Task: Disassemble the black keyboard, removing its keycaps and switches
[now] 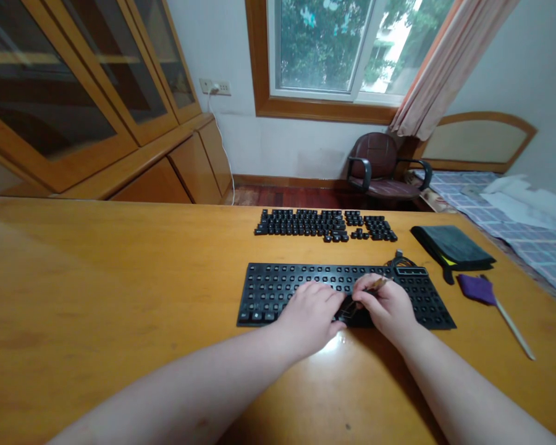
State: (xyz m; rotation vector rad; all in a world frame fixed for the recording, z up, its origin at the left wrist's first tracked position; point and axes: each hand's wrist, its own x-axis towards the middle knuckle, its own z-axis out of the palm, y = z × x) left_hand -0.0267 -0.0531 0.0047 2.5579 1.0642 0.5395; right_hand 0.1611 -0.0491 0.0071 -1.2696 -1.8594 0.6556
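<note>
A black keyboard (278, 278) lies on the table with most of its keycaps off and the bare key stems showing. A few keycaps (256, 316) are still on at its lower left corner. My left hand (308, 312) lies over the lower middle of the keyboard, fingers extended to the right and thumb apart at the front edge. Just right of it, my right hand (387, 307) is closed on a thin wire-like tool (379, 283) with a brownish end. The tool's thin tip reaches down between my hands; its exact kind is unclear.
Loose black keycaps (301, 224) are laid out in rows behind the keyboard. A coiled cable (401, 261) sits at its upper right. To the right are a dark zip case (456, 244), a purple cloth (476, 289) and a pale stick (514, 329). A chair (375, 161) stands beyond.
</note>
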